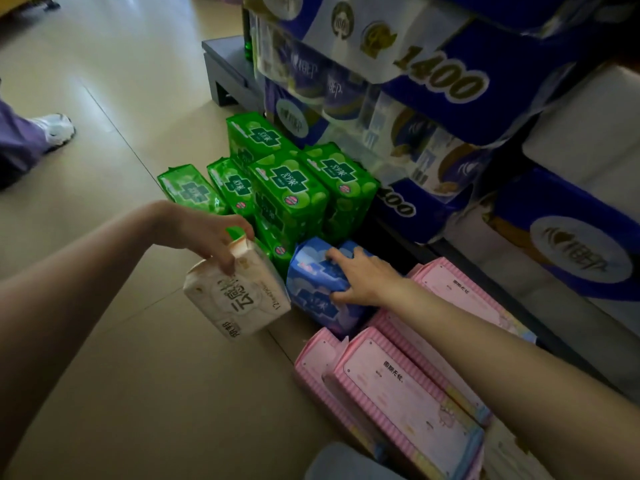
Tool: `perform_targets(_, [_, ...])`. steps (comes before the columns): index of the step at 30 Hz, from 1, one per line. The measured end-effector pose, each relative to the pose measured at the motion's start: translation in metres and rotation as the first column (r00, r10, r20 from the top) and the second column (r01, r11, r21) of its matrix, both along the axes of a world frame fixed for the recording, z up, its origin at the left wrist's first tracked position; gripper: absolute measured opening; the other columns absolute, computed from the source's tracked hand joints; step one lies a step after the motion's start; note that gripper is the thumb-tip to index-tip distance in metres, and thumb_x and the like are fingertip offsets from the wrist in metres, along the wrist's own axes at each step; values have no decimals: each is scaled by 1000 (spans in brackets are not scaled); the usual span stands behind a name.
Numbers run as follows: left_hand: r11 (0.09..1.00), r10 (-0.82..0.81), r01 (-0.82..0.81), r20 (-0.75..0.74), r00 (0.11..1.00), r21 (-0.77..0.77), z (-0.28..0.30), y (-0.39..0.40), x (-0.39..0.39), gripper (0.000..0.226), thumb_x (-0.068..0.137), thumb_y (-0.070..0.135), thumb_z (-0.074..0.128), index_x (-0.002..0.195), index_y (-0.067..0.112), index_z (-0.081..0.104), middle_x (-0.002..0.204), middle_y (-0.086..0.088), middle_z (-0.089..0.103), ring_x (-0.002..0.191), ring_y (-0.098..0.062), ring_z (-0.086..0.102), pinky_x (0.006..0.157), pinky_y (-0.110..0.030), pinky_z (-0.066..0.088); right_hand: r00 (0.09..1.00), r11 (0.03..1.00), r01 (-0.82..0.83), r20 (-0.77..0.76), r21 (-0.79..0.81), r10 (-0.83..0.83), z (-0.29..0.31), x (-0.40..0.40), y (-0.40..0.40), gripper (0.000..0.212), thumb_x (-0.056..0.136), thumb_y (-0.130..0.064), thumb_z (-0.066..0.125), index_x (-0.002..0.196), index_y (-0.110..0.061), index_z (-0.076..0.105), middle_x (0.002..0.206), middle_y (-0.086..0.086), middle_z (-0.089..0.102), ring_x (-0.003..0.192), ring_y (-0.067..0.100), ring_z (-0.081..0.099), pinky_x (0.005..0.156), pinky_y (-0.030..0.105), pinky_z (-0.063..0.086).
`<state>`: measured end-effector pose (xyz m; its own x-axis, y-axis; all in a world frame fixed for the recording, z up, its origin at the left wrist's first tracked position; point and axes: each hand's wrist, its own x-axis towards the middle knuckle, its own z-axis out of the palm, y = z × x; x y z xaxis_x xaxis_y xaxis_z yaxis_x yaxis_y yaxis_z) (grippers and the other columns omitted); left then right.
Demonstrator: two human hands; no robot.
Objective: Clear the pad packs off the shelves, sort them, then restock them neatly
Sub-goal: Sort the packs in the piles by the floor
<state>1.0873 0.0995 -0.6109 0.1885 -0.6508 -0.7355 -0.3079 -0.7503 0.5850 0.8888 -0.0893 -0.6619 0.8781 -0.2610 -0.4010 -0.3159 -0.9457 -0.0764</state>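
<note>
My left hand (204, 233) grips a white pad pack (235, 296) by its top edge and holds it tilted above the floor. To its right, my right hand (360, 275) lies over a blue pad pack (311, 285) that sits on the floor, fingers curled round its top and thumb against its near side. Several green pad packs (287, 188) are stacked on the floor behind both hands. Pink pad packs (401, 386) lie in a pile at the lower right, partly under my right forearm.
A dark shelf unit on the right carries large blue-and-white tissue roll bundles (433, 74). A grey low platform (228, 74) stands at its far end. Another person's white shoe (55, 128) and purple trouser leg are at the left on the beige tiled floor (121, 341).
</note>
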Motion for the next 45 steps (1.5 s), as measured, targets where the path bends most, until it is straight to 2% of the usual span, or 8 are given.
perform_targets(7, [1000,24,-24,8,1000,1,-7,6,8,63,72,-4,72,119,22,40,110,-11,65,96,-22,64,65,-20,55,986,997,72,-151,-19,-74,-31,1,14,75,88,-46,58,146,-23,16,141,21,23,112,41,50,89,42,43])
perform_targets(11, [998,52,-52,-30,998,-28,-1,1,4,58,77,-7,65,120,23,40,107,-7,66,90,-14,63,62,-17,54,989,994,-1,-145,-110,-15,-16,5,15,47,96,-39,43,133,-10,43,135,20,38,119,37,44,95,40,38])
perform_targets(15, [995,42,-54,-137,990,-83,16,-10,-6,83,41,16,84,113,26,44,99,-5,72,94,-19,67,72,-26,55,960,871,165,126,463,-249,31,0,9,39,92,-43,53,117,-13,56,117,9,59,110,23,55,93,37,45])
perform_targets(18, [976,24,-73,-233,972,-204,37,-29,-19,104,21,29,94,114,28,47,103,-6,71,99,-22,67,75,-30,56,952,627,192,12,755,-306,71,-19,4,49,83,-43,65,124,-23,45,121,-3,55,110,11,55,93,26,46])
perform_targets(28, [900,-195,73,-248,949,-430,82,-157,-165,89,60,21,79,137,29,35,126,-8,57,113,-21,58,98,-37,46,833,646,257,174,719,-525,143,-156,-57,95,59,-46,73,139,-42,21,125,-11,48,112,4,53,85,20,50])
perform_targets(35, [863,-391,245,-277,878,-442,72,-206,-270,76,71,24,77,133,34,35,124,0,60,110,-18,62,91,-41,52,517,491,360,268,793,-813,136,-292,-77,119,51,-37,76,148,-37,7,125,-7,54,103,5,61,81,26,56])
perform_targets(40, [698,-611,567,49,790,-437,68,-228,-329,94,73,12,77,143,33,17,126,6,50,112,-11,55,81,-24,55,624,619,431,279,656,-730,131,-338,-83,77,52,-47,76,121,-36,43,120,-14,50,112,2,51,91,23,49])
perform_targets(45, [517,-653,795,455,606,-317,50,-243,-381,101,71,28,80,146,18,14,134,2,48,120,-15,49,94,-21,40,706,727,438,298,529,-642,100,-371,-82,98,61,-38,84,138,-34,23,124,-18,45,108,-1,50,86,19,48])
